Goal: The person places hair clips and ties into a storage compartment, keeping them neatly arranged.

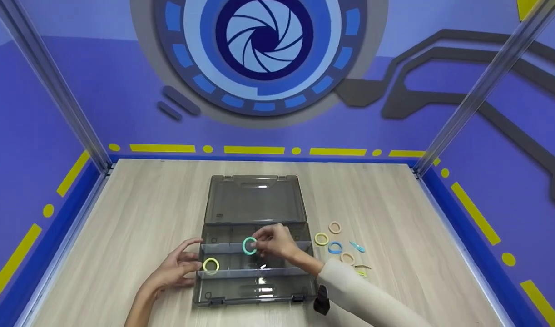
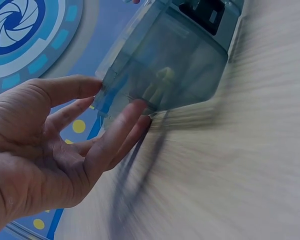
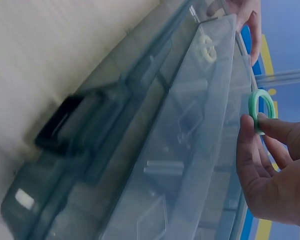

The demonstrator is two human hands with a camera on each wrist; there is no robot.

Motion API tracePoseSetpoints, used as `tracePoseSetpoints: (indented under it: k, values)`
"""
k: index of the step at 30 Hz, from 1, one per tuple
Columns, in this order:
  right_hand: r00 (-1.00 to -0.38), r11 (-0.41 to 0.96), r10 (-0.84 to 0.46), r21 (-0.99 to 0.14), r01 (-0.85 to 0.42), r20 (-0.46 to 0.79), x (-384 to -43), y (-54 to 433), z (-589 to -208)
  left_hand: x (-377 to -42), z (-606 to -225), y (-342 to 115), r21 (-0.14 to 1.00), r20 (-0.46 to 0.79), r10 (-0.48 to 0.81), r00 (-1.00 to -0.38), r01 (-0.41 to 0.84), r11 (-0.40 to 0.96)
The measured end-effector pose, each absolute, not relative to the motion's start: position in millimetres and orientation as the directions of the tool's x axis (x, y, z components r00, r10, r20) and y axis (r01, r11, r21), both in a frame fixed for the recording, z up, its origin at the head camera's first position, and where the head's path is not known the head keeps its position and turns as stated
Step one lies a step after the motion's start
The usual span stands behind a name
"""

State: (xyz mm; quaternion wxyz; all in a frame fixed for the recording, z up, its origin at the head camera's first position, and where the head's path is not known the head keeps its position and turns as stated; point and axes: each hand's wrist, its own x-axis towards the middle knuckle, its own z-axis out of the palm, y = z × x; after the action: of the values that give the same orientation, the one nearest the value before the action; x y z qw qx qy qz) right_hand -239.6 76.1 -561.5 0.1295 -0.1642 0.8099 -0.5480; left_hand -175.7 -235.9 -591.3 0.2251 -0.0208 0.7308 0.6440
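Note:
A mint-green hair tie (image 1: pixel 244 245) is pinched between the thumb and fingers of my right hand (image 1: pixel 277 243), above the middle of a smoky see-through divided box (image 1: pixel 234 290). The right wrist view shows the green hair tie (image 3: pixel 252 107) upright at the fingertips. A yellow hair tie (image 1: pixel 205 265) is in the middle compartment, near its left end. My left hand (image 1: pixel 170 268) touches the left wall of the box with spread fingertips. In the left wrist view, the thumb and fingers of the left hand (image 2: pixel 65 150) rest against that wall.
The box lid (image 1: pixel 255 200) lies back, away from me. Right of the box, several hair ties lie on the wooden table (image 1: pixel 395 218), among them a blue hair tie (image 1: pixel 335 252), with a blue hair clip (image 1: pixel 357 247) and a yellow-green clip (image 1: pixel 361 274). Decorated walls surround the table.

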Motion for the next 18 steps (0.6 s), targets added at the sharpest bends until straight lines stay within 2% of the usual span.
tracePoseSetpoints:
  k: [9, 18]
  values:
    - [-0.913, 0.338, -0.407, -0.924, -0.177, 0.026, -231.0, 55.9, -570.5, -174.6, -591.8, -237.1, 0.938, -0.341, 0.255, -0.905, -0.309, 0.158]
    - [-0.882, 0.351, -0.466, -0.901, -0.256, 0.069, -221.5, 39.6, -582.3, -173.3, -590.3, -233.6, 0.933, -0.349, 0.224, -0.91, -0.316, 0.172]
